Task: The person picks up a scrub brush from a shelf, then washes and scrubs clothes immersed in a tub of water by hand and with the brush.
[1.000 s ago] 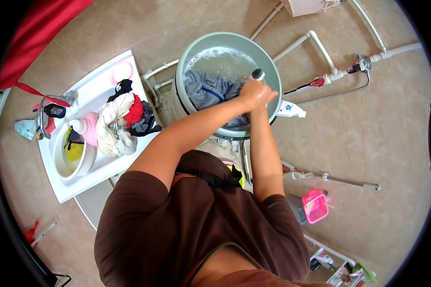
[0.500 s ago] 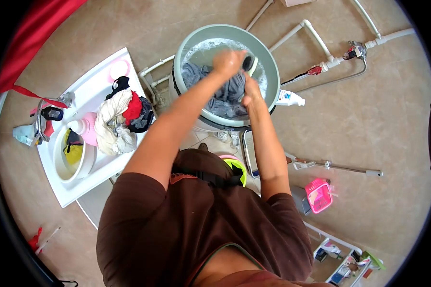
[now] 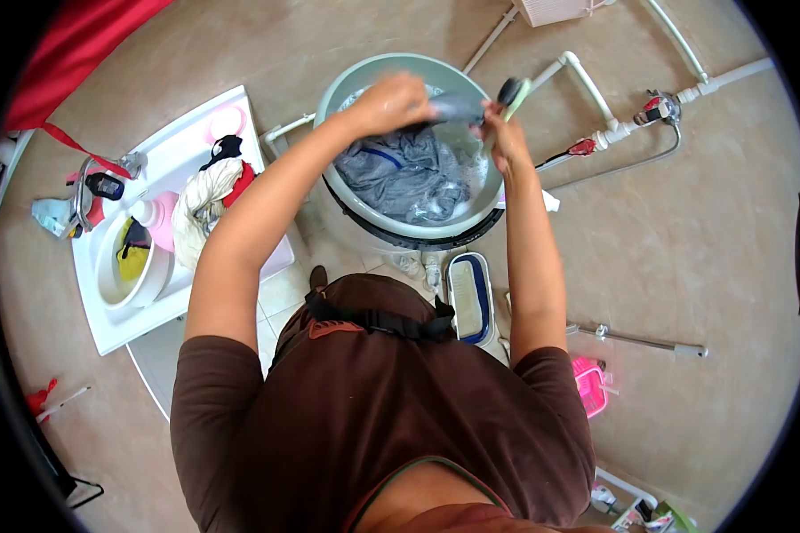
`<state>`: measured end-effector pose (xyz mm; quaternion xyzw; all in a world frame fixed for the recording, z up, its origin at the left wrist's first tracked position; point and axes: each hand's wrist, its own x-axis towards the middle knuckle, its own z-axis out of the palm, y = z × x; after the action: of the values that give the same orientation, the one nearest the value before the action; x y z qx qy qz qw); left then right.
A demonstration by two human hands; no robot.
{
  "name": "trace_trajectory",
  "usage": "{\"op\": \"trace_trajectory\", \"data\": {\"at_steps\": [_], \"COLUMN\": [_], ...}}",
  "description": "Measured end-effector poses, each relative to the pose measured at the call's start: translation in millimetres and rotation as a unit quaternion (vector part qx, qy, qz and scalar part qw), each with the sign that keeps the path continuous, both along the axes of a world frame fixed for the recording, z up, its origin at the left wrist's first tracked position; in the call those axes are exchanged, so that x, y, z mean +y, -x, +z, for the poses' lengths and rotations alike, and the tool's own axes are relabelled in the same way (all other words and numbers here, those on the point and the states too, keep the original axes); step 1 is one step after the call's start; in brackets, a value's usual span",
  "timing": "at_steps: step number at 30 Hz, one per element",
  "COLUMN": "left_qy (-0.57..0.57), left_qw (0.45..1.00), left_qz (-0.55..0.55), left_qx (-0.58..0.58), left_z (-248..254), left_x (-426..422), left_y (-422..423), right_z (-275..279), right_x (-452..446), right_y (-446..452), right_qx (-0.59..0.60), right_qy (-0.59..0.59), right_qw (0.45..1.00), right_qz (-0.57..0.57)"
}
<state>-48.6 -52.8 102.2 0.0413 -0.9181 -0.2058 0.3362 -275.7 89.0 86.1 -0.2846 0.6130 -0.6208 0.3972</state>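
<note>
Now farther apart, left hand [image 3: 396, 101] closed on grey cloth [image 3: 458, 108], right hand [image 3: 505, 138] on brush [image 3: 510, 91]

Yeah so I've got the left hand [image 3: 398, 102] and right hand [image 3: 504, 142] spread apart now, cloth [image 3: 460, 108] stretched between 'em.

The light is bright and rather even, with soft shadows in the brown shirt's [image 3: 373, 382] folds. The white sink [image 3: 120, 332] looks very pale. Motion blur smears the left hand [image 3: 389, 99] and the grey cloth [image 3: 459, 107] beside it. Toward the black, rounded borders, shapes bend.
</note>
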Motion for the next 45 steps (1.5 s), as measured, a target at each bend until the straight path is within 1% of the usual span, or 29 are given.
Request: {"op": "trace_trajectory", "data": {"at_steps": [1,2,3,5,7,8,11,12,14,15,16,17,19,20,23,24,27,28,31,32,33,35,39,40,42,44,45], "left_qy": [-0.063,-0.084,-0.104,-0.165,-0.193,-0.205,-0.191,-0.150,-0.066,-0.069,-0.073,-0.076,-0.123,-0.145,-0.247,-0.275,-0.302,-0.287,-0.180,-0.167,-0.176,-0.193,-0.208,-0.199,-0.180,-0.313,-0.370], "left_qw": [0.985,0.956,0.921,0.941,0.950,0.950,0.939,0.943,0.945,0.937,0.928,0.918,0.912,0.908,0.912,0.907,0.906,0.906,0.915,0.914,0.909,0.896,0.896,0.903,0.916,0.901,0.887], "left_qz": [-0.023,-0.054,-0.055,-0.035,0.057,0.100,0.120,0.123,0.128,0.134,0.142,0.149,0.158,0.163,0.215,0.230,0.252,0.277,0.359,0.362,0.366,0.370,0.343,0.337,0.323,0.273,0.250], "left_qx": [-0.156,-0.275,-0.370,-0.295,-0.240,-0.213,-0.260,-0.272,-0.294,-0.316,-0.338,-0.361,-0.359,-0.357,-0.249,-0.223,-0.157,-0.139,-0.047,-0.069,-0.095,-0.153,-0.190,-0.179,-0.157,-0.128,-0.118], "left_z": [-22.7,-47.8,-32.0,-79.5,-82.5,-83.9,-95.7,-100.4,-105.3,-103.9,-101.9,-100.1,-93.9,-89.3,-69.9,-62.2,-57.7,-58.5,-63.2,-67.4,-67.3,-66.6,-55.9,-62.6,-76.9,-72.8,-64.2], "left_x": [3.1,2.4,14.7,5.3,5.9,6.9,7.1,12.2,24.8,27.8,30.1,31.9,33.0,31.1,16.2,8.4,-16.8,-19.8,-12.3,-10.2,-8.6,-0.7,5.1,4.2,-0.7,-4.4,-3.0], "left_y": [-9.5,-18.6,-32.6,-33.1,-28.7,-25.4,-13.1,-9.6,-5.4,-1.6,2.8,5.4,5.8,5.0,-3.1,-6.8,-22.2,-25.7,-36.8,-39.9,-42.3,-48.0,-50.7,-50.0,-48.0,-46.9,-47.0], "right_z": [-19.2,-34.5,-45.6,-60.2,-67.8,-72.2,-86.3,-100.5,-122.6,-135.0,-142.1,-143.2,-121.3,-118.8,-98.4,-91.6,-70.4,-56.9,-44.6,-45.5,-54.9,-85.4,-79.2,-89.8,-103.4,-128.5,-126.3], "right_x": [8.0,13.8,21.8,28.7,32.3,32.0,27.8,23.5,18.0,13.6,8.5,7.9,8.2,8.5,10.7,6.4,-9.2,-14.3,-27.9,-28.0,-30.7,-30.5,-15.7,-15.1,-17.3,-22.0,-23.3], "right_y": [3.4,4.4,2.8,3.9,-5.8,-7.7,-16.2,-19.1,-22.8,-21.7,-27.4,-23.4,-28.0,-25.4,-31.8,-31.8,-27.4,-33.1,-37.5,-40.7,-38.7,-35.0,-73.9,-79.8,-82.6,-72.1,-66.5], "right_qx": [0.014,0.003,-0.008,-0.034,-0.076,-0.074,-0.008,0.020,0.124,0.164,0.216,0.152,0.020,0.013,-0.056,-0.033,-0.054,-0.018,0.061,0.080,0.111,0.168,0.159,0.134,0.190,0.242,0.222], "right_qy": [-0.077,-0.103,-0.132,-0.166,-0.178,-0.186,-0.238,-0.249,-0.265,-0.271,-0.244,-0.251,-0.261,-0.263,-0.153,-0.139,-0.037,-0.025,0.008,-0.003,-0.038,-0.110,-0.242,-0.208,-0.201,-0.192,-0.174], "right_qw": [0.997,0.995,0.991,0.986,0.981,0.980,0.971,0.968,0.954,0.944,0.944,0.955,0.964,0.963,0.986,0.989,0.997,0.998,0.997,0.996,0.993,0.980,0.957,0.969,0.961,0.951,0.959], "right_qz": [0.005,0.001,-0.003,-0.003,-0.002,0.007,0.024,0.019,0.061,0.089,0.047,0.044,0.039,0.053,-0.022,-0.035,-0.037,-0.054,-0.043,-0.043,-0.027,0.002,0.022,0.015,0.004,-0.020,-0.018]}}
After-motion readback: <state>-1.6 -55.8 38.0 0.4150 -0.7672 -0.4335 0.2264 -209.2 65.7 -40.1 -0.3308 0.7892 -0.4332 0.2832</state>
